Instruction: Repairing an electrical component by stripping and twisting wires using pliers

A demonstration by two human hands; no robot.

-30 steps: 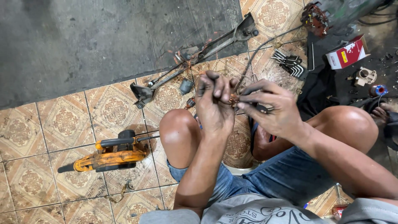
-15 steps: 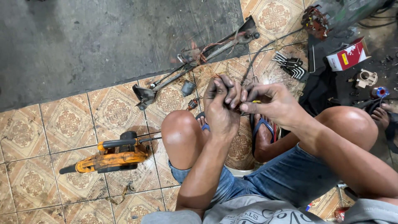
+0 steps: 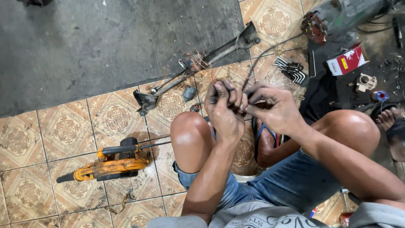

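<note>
My left hand [image 3: 223, 107] and my right hand [image 3: 272, 107] meet in front of my knees, fingers pinched together on a thin dark cable [image 3: 261, 57] that runs away toward the upper right. Both hands are grimy. What sits between the fingertips is mostly hidden. Beyond the hands a long metal handlebar assembly [image 3: 198, 67] with wires lies across the tiled floor. I sit low with bare knees and blue denim shorts.
An orange power tool [image 3: 105, 164] lies on the tiles at left. A set of hex keys [image 3: 291, 69], a red and white box [image 3: 348, 59], small metal parts [image 3: 365, 82] and dark cloth lie at right. Grey concrete [image 3: 84, 38] lies beyond the tiles.
My hands have stayed together over the knees, with the fingers shifting slightly on the cable. The view has moved a little.
</note>
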